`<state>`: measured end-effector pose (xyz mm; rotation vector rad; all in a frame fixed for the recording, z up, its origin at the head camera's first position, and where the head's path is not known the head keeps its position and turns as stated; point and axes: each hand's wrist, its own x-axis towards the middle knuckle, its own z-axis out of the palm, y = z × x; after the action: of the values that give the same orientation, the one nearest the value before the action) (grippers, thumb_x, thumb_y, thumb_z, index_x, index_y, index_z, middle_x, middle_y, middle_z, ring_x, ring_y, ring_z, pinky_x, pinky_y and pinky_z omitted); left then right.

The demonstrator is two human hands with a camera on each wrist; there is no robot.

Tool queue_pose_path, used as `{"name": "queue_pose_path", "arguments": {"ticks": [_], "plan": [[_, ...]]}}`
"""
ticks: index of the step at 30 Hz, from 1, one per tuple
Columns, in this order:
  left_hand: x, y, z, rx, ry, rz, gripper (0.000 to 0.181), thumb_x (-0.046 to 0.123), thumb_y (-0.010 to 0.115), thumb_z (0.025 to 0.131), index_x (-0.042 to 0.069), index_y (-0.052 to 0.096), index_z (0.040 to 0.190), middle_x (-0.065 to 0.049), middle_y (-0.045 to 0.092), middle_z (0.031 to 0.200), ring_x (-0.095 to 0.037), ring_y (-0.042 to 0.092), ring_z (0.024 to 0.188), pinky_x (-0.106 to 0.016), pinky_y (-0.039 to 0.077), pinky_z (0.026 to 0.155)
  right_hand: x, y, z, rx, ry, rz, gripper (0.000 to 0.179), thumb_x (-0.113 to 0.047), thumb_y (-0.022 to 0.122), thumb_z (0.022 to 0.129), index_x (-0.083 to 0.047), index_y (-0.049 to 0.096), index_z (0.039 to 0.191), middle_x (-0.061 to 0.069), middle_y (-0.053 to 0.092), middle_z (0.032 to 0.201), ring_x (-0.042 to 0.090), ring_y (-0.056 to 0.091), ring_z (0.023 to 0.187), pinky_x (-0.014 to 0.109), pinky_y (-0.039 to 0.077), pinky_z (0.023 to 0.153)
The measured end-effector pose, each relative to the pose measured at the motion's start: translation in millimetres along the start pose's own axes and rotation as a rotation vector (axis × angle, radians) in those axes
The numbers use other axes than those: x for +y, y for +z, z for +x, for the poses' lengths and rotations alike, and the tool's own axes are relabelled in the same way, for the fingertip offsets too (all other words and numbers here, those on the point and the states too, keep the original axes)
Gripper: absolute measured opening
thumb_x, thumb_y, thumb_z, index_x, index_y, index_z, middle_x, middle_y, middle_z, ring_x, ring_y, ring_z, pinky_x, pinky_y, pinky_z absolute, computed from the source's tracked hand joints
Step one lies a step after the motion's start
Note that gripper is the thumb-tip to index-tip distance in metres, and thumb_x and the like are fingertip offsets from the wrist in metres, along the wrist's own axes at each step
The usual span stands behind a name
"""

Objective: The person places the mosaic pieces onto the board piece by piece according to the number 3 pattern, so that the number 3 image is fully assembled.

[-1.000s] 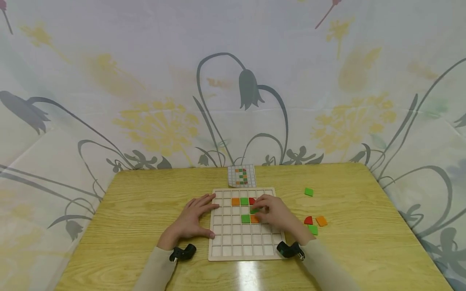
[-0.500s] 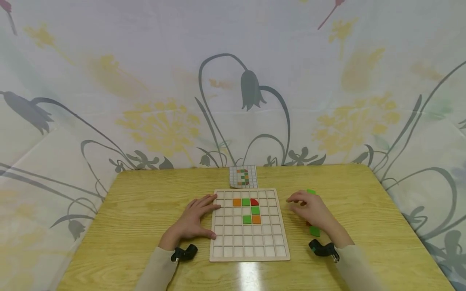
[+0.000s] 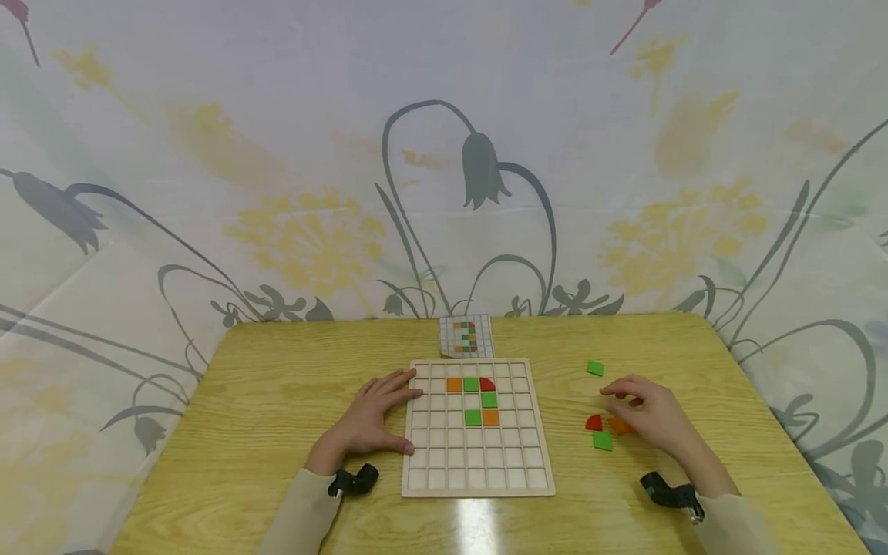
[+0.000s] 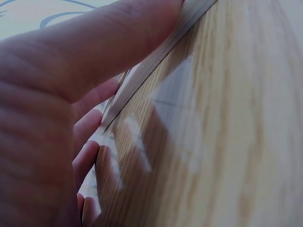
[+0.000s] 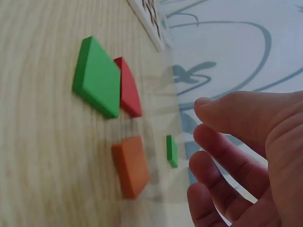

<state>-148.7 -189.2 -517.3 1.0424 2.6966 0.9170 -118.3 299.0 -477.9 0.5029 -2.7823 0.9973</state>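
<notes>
My left hand (image 3: pixel 371 416) rests at the left edge of a pale wooden grid board (image 3: pixel 444 479), fingers spread and thumb on its rim. Six cells' worth of colour is not counted here; several orange, green and red tiles sit in the upper middle cells, among them a red quarter-round tile (image 3: pixel 487 384). Over the table to the right, my right hand (image 3: pixel 648 412) hovers with loosely bent fingers and nothing between them. Under it lies an orange tile (image 5: pixel 131 166), partly covered in the head view. Beside that are a loose red quarter-round tile (image 3: pixel 593 422) and a green tile (image 5: pixel 97 78).
Another green tile (image 3: pixel 595 368) lies farther back on the right. Behind the board stands a card (image 3: pixel 466 337) printed with a coloured grid pattern. A flowered cloth (image 3: pixel 312 154) hangs along the back of the wooden table (image 3: pixel 291 354).
My right hand has moved from the board's tiles rightward to the loose tiles, uncovering the placed green and orange ones. My left hand has stayed at the board's edge.
</notes>
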Motion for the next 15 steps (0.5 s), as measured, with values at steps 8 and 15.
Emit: {"name": "queue_pose_path", "arguments": {"ticks": [8,15], "plan": [[0.3,0.3,-0.1,0.002,-0.007,-0.006,0.092,0.055,0.084,0.071,0.015,0.051,0.147,-0.009,0.026,0.163,-0.032,0.017,0.15,-0.061,0.009,0.116,6.2,-1.7,-18.5,-0.012,0.02,-0.016,0.018,-0.009,0.08,0.085,-0.014,0.077,0.102,-0.002,0.068,0.102,0.013,0.062,0.088,0.028,0.054,0.068],[0.7,-0.3,-0.3,-0.006,-0.016,0.003,0.092,0.055,0.084,0.071,0.016,0.051,0.147,-0.008,0.025,0.163,-0.03,0.016,0.15,-0.06,0.009,0.116,-0.3,6.7,-32.6,0.033,-0.033,-0.032,0.024,-0.003,0.082,0.079,-0.018,0.077,0.097,-0.007,0.068,0.097,0.005,0.059,0.081,0.025,0.049,0.062]]}}
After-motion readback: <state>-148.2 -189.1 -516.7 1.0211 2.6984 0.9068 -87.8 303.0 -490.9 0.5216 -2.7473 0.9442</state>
